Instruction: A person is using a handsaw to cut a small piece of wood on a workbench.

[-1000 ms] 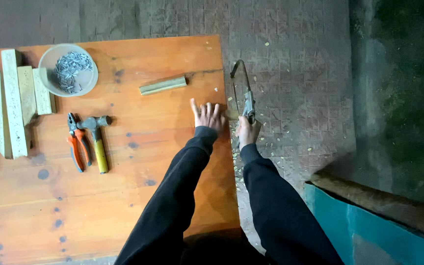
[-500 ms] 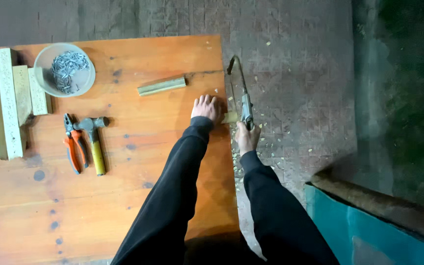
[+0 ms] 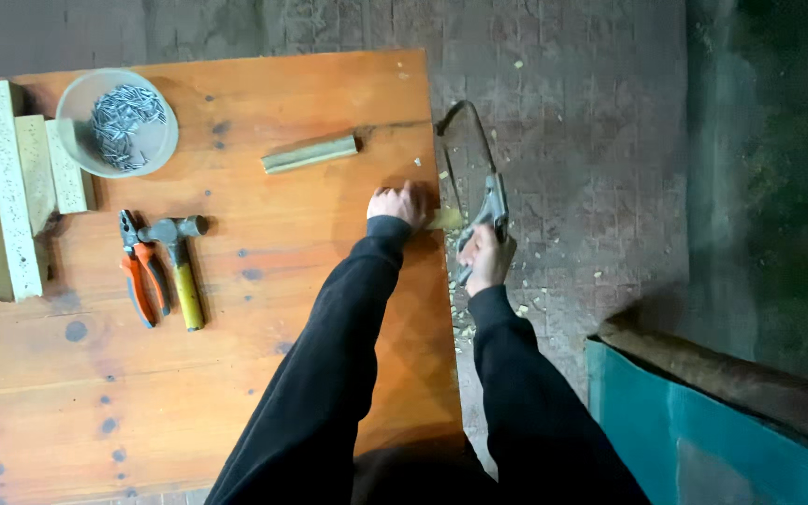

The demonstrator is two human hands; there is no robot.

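Pulled back toward the body since half a second ago: right hand (image 3: 486, 257), fist closed round the grey handle of a hacksaw (image 3: 475, 178) with a thin curved metal frame, just off the tabletop's (image 3: 264, 374) right edge. Left hand (image 3: 398, 203) knuckled down, fingers curled, pinning a pale wooden strip (image 3: 445, 219) at that edge, more bunched than before. Pale sawdust (image 3: 460, 313) below. Unmoved on glossy orange wood: greenish bar (image 3: 310, 152), clear tub of nails (image 3: 119, 122), yellow-handled hammer (image 3: 180, 266), orange pliers (image 3: 139, 276), speckled blocks (image 3: 11, 187) at left.
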